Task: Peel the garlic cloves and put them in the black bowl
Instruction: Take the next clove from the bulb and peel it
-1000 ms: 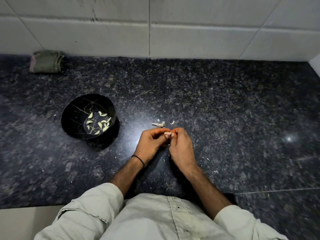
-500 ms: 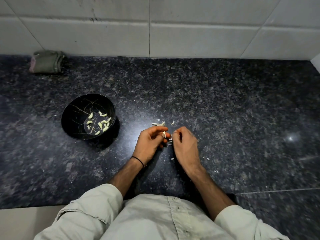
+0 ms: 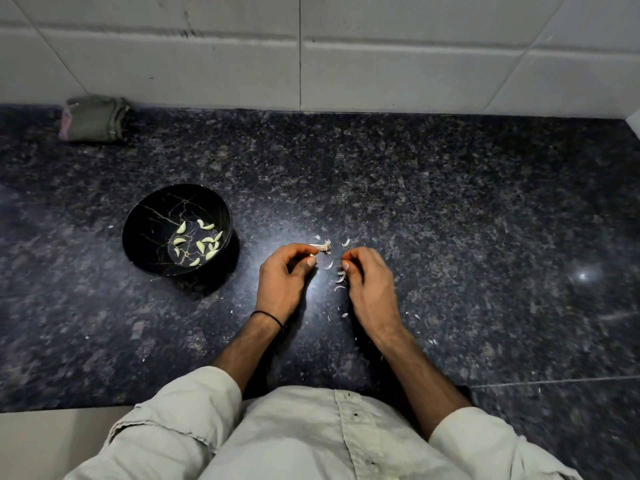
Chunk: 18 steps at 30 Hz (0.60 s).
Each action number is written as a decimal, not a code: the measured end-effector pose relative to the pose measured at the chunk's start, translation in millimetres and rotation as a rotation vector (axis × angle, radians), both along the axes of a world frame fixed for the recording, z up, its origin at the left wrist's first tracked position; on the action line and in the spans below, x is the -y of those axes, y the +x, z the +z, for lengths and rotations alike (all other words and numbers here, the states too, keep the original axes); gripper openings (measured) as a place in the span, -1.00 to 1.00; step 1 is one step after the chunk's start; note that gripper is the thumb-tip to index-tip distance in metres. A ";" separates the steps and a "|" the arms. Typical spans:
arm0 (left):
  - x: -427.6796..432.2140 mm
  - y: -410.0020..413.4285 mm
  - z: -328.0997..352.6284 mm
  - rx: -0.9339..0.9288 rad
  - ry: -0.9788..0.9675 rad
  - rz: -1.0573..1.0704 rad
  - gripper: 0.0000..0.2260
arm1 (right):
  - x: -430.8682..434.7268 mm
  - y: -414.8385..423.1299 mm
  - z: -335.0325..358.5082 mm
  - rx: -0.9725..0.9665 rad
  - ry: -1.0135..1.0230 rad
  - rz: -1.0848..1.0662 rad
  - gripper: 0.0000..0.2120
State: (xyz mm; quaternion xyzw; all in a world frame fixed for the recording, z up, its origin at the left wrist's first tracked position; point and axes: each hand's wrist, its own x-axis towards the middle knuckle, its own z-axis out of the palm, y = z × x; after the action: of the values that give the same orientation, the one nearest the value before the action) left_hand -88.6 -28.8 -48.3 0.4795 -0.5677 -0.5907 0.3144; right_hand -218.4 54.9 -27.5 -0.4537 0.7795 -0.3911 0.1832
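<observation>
Obs., head view. Person stands at a dark speckled stone counter (image 3: 450, 209), both forearms reaching in, pale sleeves (image 3: 180, 410) rolled up.

Hands: apart, a clear gap of bare counter between them. Left hand (image 3: 284, 282) has its fingers curled, thumb and forefinger closed on a small pale bit, read as a garlic clove (image 3: 313, 255); most of it is hidden by the fingertips. A thin black wristband (image 3: 266, 315) sits on the left wrist. Right hand (image 3: 369, 289) is also curled, knuckles up. Cannot tell whether it holds anything: its fingertips face down and away.

Debris: a dry stem stub (image 3: 323, 246) lies just beyond the left fingertips, between the two hands. Loose skin flakes (image 3: 341, 278) lie beside the right fingers, with smaller flecks scattered toward the person.

Black bowl (image 3: 138, 216): upright on the counter, left of the left hand and apart from it, with pale vein lines on its inner wall. Peeled cloves (image 3: 201, 244) lie spread over its bottom, roughly a dozen.

Background: a folded green cloth (image 3: 95, 119) at the far left, against the white tiled wall (image 3: 415, 64).
</observation>
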 end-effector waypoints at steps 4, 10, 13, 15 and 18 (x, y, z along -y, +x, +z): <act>4.1 4.6 3.3 0.118 -0.134 0.020 -0.81 | 11.8 -12.0 -2.2 -0.093 -0.025 0.046 -0.76; 7.5 10.7 2.6 0.233 -0.293 0.025 -0.82 | 26.1 -26.1 -7.2 -0.267 0.083 0.110 -0.57; 8.5 13.7 1.7 0.295 -0.334 0.020 -0.84 | 16.5 -24.0 -8.6 -0.313 0.148 0.215 -0.57; 8.4 15.2 1.9 0.323 -0.353 0.011 -0.85 | 2.3 -19.2 -9.2 -0.332 0.150 0.287 -0.59; 8.6 15.7 2.0 0.340 -0.369 0.017 -0.83 | -21.7 -11.8 -9.0 -0.352 0.163 0.419 -0.62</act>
State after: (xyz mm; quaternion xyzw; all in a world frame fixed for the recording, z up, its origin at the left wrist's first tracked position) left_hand -72.9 -37.3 -46.2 0.5113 -0.7067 -0.3851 0.3015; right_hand -230.2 76.6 -36.6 -0.6497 0.7173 -0.1962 0.1577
